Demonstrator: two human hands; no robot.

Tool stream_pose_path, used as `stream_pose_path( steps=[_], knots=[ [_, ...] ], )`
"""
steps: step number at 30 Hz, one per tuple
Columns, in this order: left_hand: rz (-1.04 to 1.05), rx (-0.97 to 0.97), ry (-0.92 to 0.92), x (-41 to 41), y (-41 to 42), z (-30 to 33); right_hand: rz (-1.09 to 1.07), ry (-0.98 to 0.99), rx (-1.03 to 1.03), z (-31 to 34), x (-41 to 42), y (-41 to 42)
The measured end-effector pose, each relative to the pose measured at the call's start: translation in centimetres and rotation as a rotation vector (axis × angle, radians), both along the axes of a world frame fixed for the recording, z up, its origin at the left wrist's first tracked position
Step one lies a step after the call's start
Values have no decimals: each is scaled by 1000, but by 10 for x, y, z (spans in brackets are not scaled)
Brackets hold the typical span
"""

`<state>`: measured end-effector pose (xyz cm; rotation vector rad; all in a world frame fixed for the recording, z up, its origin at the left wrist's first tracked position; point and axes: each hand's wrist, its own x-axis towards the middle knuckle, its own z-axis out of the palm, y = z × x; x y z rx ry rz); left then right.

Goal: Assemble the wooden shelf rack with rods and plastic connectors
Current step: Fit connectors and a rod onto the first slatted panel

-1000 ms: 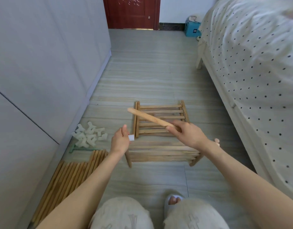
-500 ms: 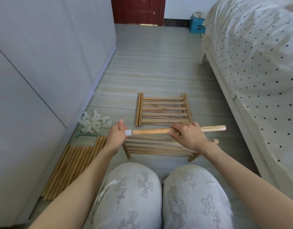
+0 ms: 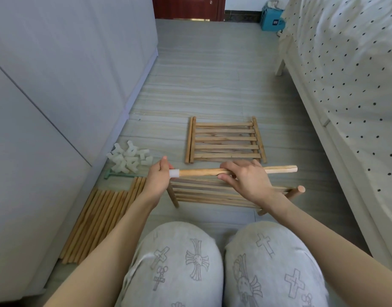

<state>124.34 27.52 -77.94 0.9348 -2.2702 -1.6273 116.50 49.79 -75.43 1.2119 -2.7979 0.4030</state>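
My right hand point(image 3: 249, 181) grips a wooden rod point(image 3: 201, 172) held level above the floor. My left hand point(image 3: 157, 179) holds a white plastic connector point(image 3: 174, 173) that sits on the rod's left end. Below the rod stands a slatted shelf panel with round legs point(image 3: 212, 196), partly hidden by my hands. A second slatted panel point(image 3: 224, 140) lies flat on the floor beyond. A heap of white connectors point(image 3: 129, 159) rests at the left by the wall, with a row of several loose rods point(image 3: 102, 218) nearer me.
A grey cabinet point(image 3: 57, 85) lines the left side. A bed with a dotted cover point(image 3: 345, 74) borders the right. A small green tool point(image 3: 115, 175) lies by the connectors. My knees point(image 3: 212, 262) fill the bottom. A blue box point(image 3: 271, 18) and red door point(image 3: 188, 7) stand far off.
The rod swung from tilted up-left to level across my lap, and its left end met the connector in my left hand. I sank lower, so my knees came into view.
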Motion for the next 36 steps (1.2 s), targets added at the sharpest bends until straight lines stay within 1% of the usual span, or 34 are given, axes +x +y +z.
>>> stream_pose_path(
  steps=[2, 6, 15, 18, 21, 23, 26, 28, 30, 32, 34, 36],
  knots=[
    [25, 18, 4, -1, 1, -2, -6, 12, -7, -2, -1, -1],
    [71, 32, 8, -2, 2, -6, -24, -28, 54, -4, -8, -3],
    [89, -47, -59, -11, -2, 0, -20, -314, 76, 12, -11, -8],
    [97, -51, -80, -10, 0, 3, -28, -357, 86, 15, -9, -9],
    [95, -2, -95, -13, 4, 6, -64, -316, 101, 17, -3, -6],
    [87, 27, -75, -14, 4, 9, -67, -256, 1, 18, 4, -2],
    [94, 57, -21, -14, 2, 11, -16, -17, -233, 16, 17, 11],
    [91, 61, 3, -14, 3, 11, -22, 131, -295, 10, 26, 23],
    [97, 116, 25, -15, 5, 15, -55, 246, -289, 1, 33, 33],
    [113, 186, 43, -18, 6, 18, -89, 297, -285, -11, 37, 43],
    [117, 187, 62, -19, 8, 19, -128, 294, -243, -22, 38, 50],
    [96, 164, 85, -15, 10, 18, -194, 225, -145, -34, 33, 55]
  ],
)
